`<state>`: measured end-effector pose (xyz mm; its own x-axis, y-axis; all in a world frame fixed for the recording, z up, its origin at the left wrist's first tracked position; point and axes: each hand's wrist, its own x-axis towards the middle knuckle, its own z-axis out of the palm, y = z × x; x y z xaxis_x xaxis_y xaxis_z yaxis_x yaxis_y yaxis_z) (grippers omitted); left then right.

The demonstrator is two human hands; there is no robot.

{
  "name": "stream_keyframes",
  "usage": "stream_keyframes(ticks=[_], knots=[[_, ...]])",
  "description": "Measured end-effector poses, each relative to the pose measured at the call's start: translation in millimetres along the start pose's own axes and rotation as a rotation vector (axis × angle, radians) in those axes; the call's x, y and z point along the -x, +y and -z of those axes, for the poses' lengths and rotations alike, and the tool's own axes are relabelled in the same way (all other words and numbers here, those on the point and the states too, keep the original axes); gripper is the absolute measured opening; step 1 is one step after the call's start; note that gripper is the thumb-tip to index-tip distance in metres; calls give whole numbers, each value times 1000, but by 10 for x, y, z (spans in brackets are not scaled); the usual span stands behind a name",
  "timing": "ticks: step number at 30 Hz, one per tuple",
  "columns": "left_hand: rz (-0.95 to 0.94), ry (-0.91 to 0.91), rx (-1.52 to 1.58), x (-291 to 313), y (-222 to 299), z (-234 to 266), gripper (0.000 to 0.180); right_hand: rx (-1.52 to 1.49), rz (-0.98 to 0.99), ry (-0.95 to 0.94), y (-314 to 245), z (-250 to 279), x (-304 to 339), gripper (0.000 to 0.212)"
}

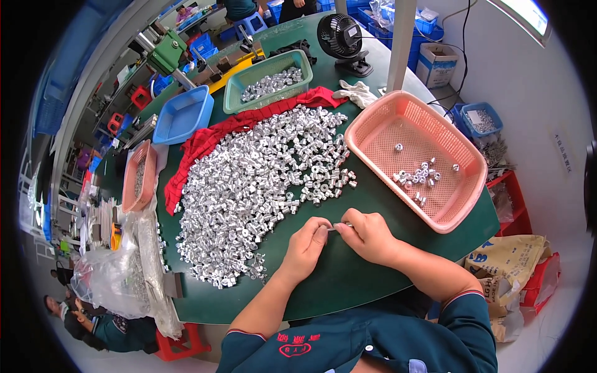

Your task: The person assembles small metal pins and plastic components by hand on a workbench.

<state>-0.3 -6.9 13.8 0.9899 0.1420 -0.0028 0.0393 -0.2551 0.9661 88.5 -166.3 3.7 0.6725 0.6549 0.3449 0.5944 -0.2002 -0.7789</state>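
Note:
My left hand (306, 248) and my right hand (372, 237) meet above the green table near its front edge. Both are closed in a pinch, fingertips facing each other. A small silvery part (331, 229) shows between them; fingers mostly cover it, and its exact shape is too small to tell. Beyond my left hand spreads a large heap of small shiny metal cylinder parts (249, 180), some showing holes. To the right of my right hand, a pink perforated basket (457, 214) holds several similar parts (420, 177) on its bottom.
A red cloth (199, 140) edges the heap's far side. Behind it stand a green basket (233, 93) with metal parts, a blue tray (186, 115) and a black fan (341, 37). A smaller pink basket (130, 186) and plastic bags (112, 280) lie left. White gloves (357, 93) rest near a post.

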Motion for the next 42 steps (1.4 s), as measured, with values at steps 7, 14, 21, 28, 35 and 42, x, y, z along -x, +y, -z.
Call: stream_keyframes(ticks=[7, 14, 21, 28, 35, 42], knots=[[32, 5, 24, 7, -52, -13, 31, 71, 134, 11, -3, -8, 3, 23], [438, -160, 625, -15, -46, 60, 33, 200, 332, 50, 1, -10, 16, 23], [-13, 23, 72, 34, -50, -70, 28, 56, 123, 32, -49, -8, 47, 19], [-461, 64, -478, -66, -12, 17, 18, -411, -399, -271, -86, 123, -46, 24], [-573, 159, -457, -104, -71, -44, 17, -1142, -878, -317, -61, 134, -39, 27], [-191, 168, -64, 51, -85, -125, 27, -138, -188, -181, 5, 29, 108, 17]])
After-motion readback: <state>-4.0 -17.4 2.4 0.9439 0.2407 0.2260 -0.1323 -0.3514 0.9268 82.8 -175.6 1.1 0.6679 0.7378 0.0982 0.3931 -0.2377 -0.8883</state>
